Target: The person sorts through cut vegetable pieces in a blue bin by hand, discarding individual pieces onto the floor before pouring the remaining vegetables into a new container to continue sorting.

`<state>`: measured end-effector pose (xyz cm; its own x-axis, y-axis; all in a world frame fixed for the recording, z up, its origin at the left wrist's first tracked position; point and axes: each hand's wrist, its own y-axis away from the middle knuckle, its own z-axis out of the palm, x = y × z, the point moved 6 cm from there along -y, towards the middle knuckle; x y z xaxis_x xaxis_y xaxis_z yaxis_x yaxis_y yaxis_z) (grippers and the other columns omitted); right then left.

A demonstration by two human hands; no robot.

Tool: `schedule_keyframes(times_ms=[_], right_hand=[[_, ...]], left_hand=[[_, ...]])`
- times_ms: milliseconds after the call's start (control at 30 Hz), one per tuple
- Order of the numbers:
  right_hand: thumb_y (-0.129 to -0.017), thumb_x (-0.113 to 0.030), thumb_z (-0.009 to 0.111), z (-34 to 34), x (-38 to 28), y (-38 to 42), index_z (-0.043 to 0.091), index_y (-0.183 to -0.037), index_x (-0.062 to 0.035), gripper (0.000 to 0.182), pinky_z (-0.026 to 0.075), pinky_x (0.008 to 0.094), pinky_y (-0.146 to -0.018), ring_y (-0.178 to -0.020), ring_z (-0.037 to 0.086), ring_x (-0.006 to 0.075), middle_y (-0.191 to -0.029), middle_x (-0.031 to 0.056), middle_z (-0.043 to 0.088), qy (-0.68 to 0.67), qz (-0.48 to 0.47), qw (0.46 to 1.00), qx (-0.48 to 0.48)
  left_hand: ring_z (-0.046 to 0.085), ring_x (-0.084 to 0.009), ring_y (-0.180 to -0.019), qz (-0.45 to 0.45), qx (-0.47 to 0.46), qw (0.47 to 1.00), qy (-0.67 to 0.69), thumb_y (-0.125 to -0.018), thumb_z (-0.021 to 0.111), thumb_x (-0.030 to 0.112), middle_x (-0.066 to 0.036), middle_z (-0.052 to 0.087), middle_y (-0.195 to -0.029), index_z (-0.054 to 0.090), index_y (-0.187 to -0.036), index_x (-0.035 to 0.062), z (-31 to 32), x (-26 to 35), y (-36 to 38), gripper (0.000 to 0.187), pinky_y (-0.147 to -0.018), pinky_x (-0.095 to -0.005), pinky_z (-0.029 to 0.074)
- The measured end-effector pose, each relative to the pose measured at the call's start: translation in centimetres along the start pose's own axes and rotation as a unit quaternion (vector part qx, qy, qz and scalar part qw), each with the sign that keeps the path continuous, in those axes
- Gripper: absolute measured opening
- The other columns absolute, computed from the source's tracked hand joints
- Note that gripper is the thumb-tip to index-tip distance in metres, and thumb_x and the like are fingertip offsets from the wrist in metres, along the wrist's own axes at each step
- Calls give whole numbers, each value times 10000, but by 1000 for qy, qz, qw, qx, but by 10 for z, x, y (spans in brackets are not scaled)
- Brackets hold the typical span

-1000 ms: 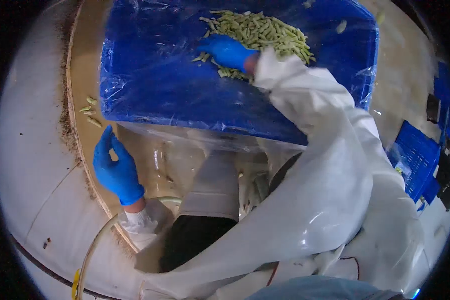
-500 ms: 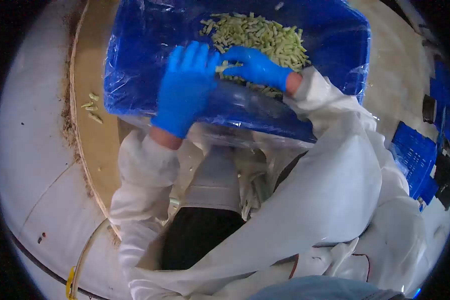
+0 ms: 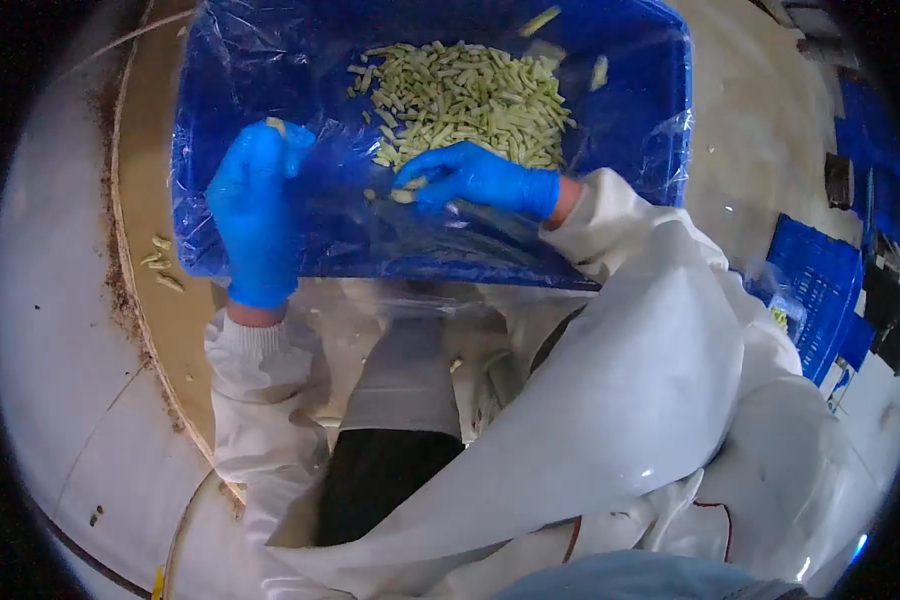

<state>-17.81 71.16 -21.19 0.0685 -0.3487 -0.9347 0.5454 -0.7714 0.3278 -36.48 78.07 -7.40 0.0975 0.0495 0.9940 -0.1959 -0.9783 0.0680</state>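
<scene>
A blue plastic crate (image 3: 430, 268) lined with clear film holds a heap of pale green cut vegetable pieces (image 3: 470, 105). Over the crate's left side is my gloved left hand (image 3: 255, 215), its fingers closed with a small pale piece (image 3: 276, 126) at the fingertips. My gloved right hand (image 3: 485, 180) is at the near edge of the heap. Its thumb and fingers pinch a few vegetable pieces (image 3: 406, 192). Whatever lies inside the right palm is hidden.
A few stray pieces (image 3: 162, 262) lie on the tan board (image 3: 195, 360) left of the crate. Two longer pieces (image 3: 598, 72) are near the crate's far right. Another blue crate (image 3: 815, 285) stands at the right on the floor.
My left hand has moved left, away from the right hand, and its fingers have closed. The right hand sits slightly lower. The whole view has shifted, showing more of the heap.
</scene>
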Motion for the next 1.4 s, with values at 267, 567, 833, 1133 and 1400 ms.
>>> schedule_keyframes(times_ms=[267,567,833,1133,1400], right_hand=[[-693,-269,631,-137,33,-46,488,-1257,-45,624,487,469,-774,-876,604,398,-954,245,623,515,102,770,363],[-753,-254,643,28,44,-161,424,-1303,-60,623,397,412,-935,-1097,516,317,-1194,197,535,492,-202,843,83],[-818,-168,544,-30,53,-39,653,-1063,-122,272,466,418,-844,-951,598,335,-1131,105,610,427,86,899,-38],[-810,-188,551,-164,54,-119,607,-1114,-87,326,493,449,-769,-892,604,367,-1020,208,614,619,-142,719,282],[-822,-244,534,-142,58,-79,630,-1064,-148,278,470,461,-661,-779,602,362,-871,154,638,632,-148,693,314]], left_hand=[[522,-324,-732,214,28,867,-449,-821,615,146,-134,582,-801,611,-822,50,-12,-23,19,95,-659,-404,399],[524,-314,-744,192,-1,842,-505,-822,619,187,-126,567,-768,606,-829,53,-15,-32,22,135,-673,-400,393],[544,-322,-743,183,-6,841,-509,-814,623,196,-142,587,-745,632,-828,59,-21,-38,22,138,-672,-420,411],[593,-376,-768,-27,-118,814,-569,-769,637,274,-192,615,-792,662,-747,44,-59,-56,14,232,-677,-449,470],[592,-372,-804,-45,-171,799,-575,-749,650,255,-200,617,-861,659,-860,58,-76,-77,3,226,-692,-444,476]])
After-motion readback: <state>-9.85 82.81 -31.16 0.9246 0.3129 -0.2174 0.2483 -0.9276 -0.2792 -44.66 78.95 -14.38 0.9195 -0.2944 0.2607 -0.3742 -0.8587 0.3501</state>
